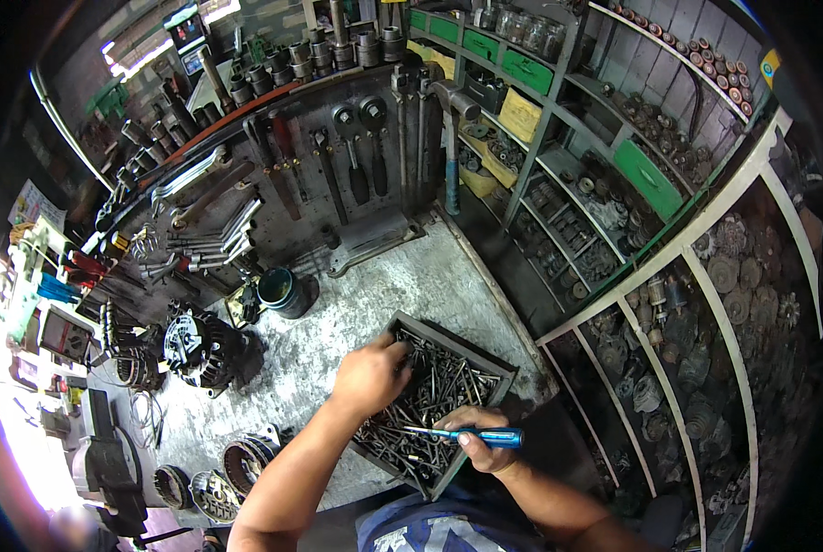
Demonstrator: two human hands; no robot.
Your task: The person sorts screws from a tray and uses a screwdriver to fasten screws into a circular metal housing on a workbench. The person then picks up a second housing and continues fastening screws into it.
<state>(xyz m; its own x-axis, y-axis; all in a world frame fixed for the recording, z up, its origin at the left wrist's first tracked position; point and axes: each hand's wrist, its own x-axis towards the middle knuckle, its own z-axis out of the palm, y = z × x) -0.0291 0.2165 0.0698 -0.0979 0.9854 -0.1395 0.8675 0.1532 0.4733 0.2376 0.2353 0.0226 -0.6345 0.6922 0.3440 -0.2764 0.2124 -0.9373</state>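
Digging into the tray [506, 372] of bolts [439, 386], the left hand [370, 373] curls among them — whether it pinches one, I cannot tell. The right hand [487, 440] grips a blue screwdriver [471, 434] lying crosswise at the tray's near edge, tip pointing left — the left hand is nearer the bolts.

Both bare forearms come up from the lower edge. The left hand [370, 373] reaches forward and inward, palm down, fingers curled downward — knuckles toward the camera, wrist nearly straight. The right hand [482, 440] sits closer to the body, forearm angled in from the right, fingers and thumb closed in a pinch grip — thumb on top.
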